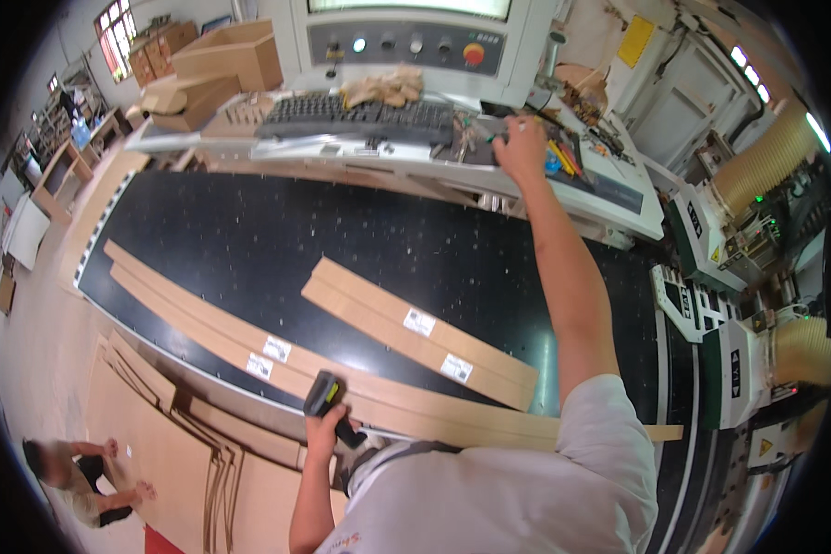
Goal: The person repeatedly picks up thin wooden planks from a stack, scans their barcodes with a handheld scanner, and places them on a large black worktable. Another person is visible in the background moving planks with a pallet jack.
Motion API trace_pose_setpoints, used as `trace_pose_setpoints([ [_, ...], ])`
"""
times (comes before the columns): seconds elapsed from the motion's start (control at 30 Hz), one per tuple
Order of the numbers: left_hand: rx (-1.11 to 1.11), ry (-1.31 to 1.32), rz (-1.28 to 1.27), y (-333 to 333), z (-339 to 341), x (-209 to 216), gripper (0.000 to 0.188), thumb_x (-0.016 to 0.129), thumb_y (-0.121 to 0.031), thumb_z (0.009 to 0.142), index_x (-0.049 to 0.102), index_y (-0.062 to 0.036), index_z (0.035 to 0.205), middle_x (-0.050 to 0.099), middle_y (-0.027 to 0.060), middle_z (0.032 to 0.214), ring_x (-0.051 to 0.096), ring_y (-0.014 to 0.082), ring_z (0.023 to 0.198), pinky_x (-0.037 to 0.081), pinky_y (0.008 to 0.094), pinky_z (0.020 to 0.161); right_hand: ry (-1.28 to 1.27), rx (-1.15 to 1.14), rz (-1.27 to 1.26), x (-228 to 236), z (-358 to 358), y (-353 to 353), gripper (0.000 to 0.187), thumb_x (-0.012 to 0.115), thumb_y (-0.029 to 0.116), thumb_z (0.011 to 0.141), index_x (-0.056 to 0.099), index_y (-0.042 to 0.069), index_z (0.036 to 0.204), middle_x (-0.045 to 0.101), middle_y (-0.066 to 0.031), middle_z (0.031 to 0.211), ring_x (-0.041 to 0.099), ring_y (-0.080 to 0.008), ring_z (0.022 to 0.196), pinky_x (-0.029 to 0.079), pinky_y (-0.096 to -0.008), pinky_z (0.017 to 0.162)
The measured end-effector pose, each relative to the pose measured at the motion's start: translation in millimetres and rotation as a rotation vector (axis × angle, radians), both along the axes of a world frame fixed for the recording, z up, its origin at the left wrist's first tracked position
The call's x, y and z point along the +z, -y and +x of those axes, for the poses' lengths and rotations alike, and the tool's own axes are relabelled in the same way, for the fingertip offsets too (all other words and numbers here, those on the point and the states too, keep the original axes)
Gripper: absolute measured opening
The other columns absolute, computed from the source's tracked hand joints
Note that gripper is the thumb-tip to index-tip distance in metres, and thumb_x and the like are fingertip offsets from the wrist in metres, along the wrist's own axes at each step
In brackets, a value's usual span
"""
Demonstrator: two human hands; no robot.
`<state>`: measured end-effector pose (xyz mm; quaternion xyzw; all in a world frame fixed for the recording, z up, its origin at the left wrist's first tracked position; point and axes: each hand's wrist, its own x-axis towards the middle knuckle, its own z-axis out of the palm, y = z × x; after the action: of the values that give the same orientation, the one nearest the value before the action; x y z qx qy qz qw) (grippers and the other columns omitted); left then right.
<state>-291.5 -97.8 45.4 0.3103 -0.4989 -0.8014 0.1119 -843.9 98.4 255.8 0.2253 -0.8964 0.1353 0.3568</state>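
Note:
My left hand (322, 434) is closed round the grip of a black handheld barcode scanner (323, 393) with a yellow-green patch, held over the near edge of the dark table. Under it runs a long pair of wood-coloured strips (194, 309) with white labels. Farther right lies a shorter, wider wood-coloured board (415, 328), also labelled. My right arm stretches across the table to the console shelf, where my right hand (523, 146) rests, fingers bent, on a dark pad beside pens. Whatever is under its palm is hidden.
A black keyboard (355, 120) with work gloves (383, 87) above it sits beneath a control panel (402, 46) with a red button. Machine heads with ribbed hoses (771, 157) stand right. At lower left, a co-worker (78, 480) handles stacked large panels (157, 443).

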Motion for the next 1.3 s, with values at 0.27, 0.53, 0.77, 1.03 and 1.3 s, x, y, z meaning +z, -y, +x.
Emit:
trace_pose_setpoints([
  [0.27, 0.16, 0.046, -0.014, -12, 4, 2, 0.042, 0.063, -0.015, 0.086, 0.047, 0.0053, 0.118, 0.061, 0.0157, 0.086, 0.067, 0.0278, 0.059, 0.058, 0.0355, 0.054, 0.228, -0.11, -0.03, -24, -11, 15, 0.05, 0.064, 0.024, 0.084, 0.058, 0.011, 0.132, 0.05, -0.0192, 0.132, 0.049, -0.0399, 0.12, 0.042, -0.0493, 0.101],
  [0.53, 0.157, 0.052, 0.062, -6, 6, 3, 0.037, 0.064, -0.008, 0.084, 0.05, 0.0066, 0.116, 0.062, 0.0169, 0.087, 0.068, 0.0297, 0.059, 0.058, 0.0366, 0.056, 0.294, -0.205, -0.002, -16, -5, 21, 0.048, 0.061, 0.025, 0.088, 0.058, 0.009, 0.133, 0.051, -0.0217, 0.129, 0.051, -0.0393, 0.115, 0.044, -0.0474, 0.099],
  [0.77, 0.147, 0.029, 0.041, -6, 6, 1, 0.035, 0.064, -0.009, 0.085, 0.051, 0.0076, 0.113, 0.063, 0.0165, 0.087, 0.068, 0.0283, 0.06, 0.058, 0.0359, 0.057, 0.185, -0.186, -0.054, -21, -6, 21, 0.032, 0.061, 0.019, 0.085, 0.065, 0.003, 0.113, 0.055, -0.023, 0.119, 0.053, -0.0419, 0.112, 0.047, -0.0495, 0.093],
  [1.03, 0.142, 0.021, 0.04, -5, 6, -1, 0.037, 0.063, -0.009, 0.085, 0.051, 0.0082, 0.114, 0.062, 0.0166, 0.086, 0.068, 0.0282, 0.059, 0.058, 0.0361, 0.056, 0.162, -0.181, -0.065, -27, -11, 21, 0.031, 0.061, 0.02, 0.085, 0.066, 0.005, 0.112, 0.055, -0.0217, 0.119, 0.053, -0.042, 0.111, 0.047, -0.0496, 0.093],
  [1.3, 0.129, 0.006, 0.048, -3, 7, -5, 0.038, 0.063, -0.009, 0.084, 0.051, 0.0083, 0.115, 0.062, 0.0166, 0.086, 0.067, 0.0285, 0.059, 0.059, 0.036, 0.056, 0.226, -0.212, -0.008, -22, -10, 23, 0.038, 0.061, 0.021, 0.087, 0.064, 0.008, 0.122, 0.054, -0.0198, 0.124, 0.053, -0.0391, 0.111, 0.045, -0.0464, 0.096],
])
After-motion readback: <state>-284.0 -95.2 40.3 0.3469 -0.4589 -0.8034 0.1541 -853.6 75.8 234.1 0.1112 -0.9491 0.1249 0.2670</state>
